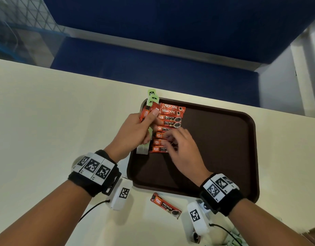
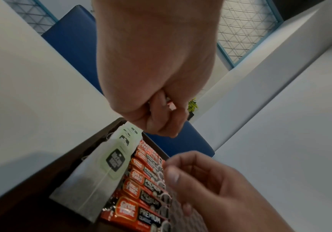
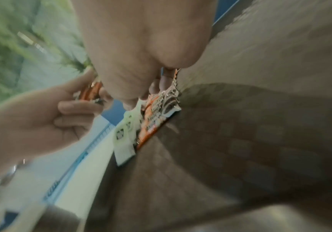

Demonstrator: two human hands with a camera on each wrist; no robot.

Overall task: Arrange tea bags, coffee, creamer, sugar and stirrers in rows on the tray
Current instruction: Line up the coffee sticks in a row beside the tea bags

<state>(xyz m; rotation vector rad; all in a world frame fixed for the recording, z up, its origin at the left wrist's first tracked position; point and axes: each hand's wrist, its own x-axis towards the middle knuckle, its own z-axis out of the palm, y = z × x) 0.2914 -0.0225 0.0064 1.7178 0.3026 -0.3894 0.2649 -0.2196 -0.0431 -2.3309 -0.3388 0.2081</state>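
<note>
Left hand [image 1: 133,132] grips spare coffee sticks [image 1: 146,112] while the right hand [image 1: 181,142], fingers curled, fusses at the column of coffee sachets [image 1: 168,128] at ten o'clock on the tray [image 1: 224,139] (long axes three-to-nine), tea bags [image 1: 143,148] just left.

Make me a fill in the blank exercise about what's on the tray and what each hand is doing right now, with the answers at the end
1. The left hand grips orange coffee sachets above the tray's ____ edge.
2. The right hand rests its fingertips on the row of orange coffee sachets lying on the dark brown plastic ____.
3. One orange Great Taste sachet lies alone on the cream ____, nearer the person than the tray.
4. The white tea bags with green tags lie ____ the sachet row.

Missing words: left; tray; table; beside
</note>
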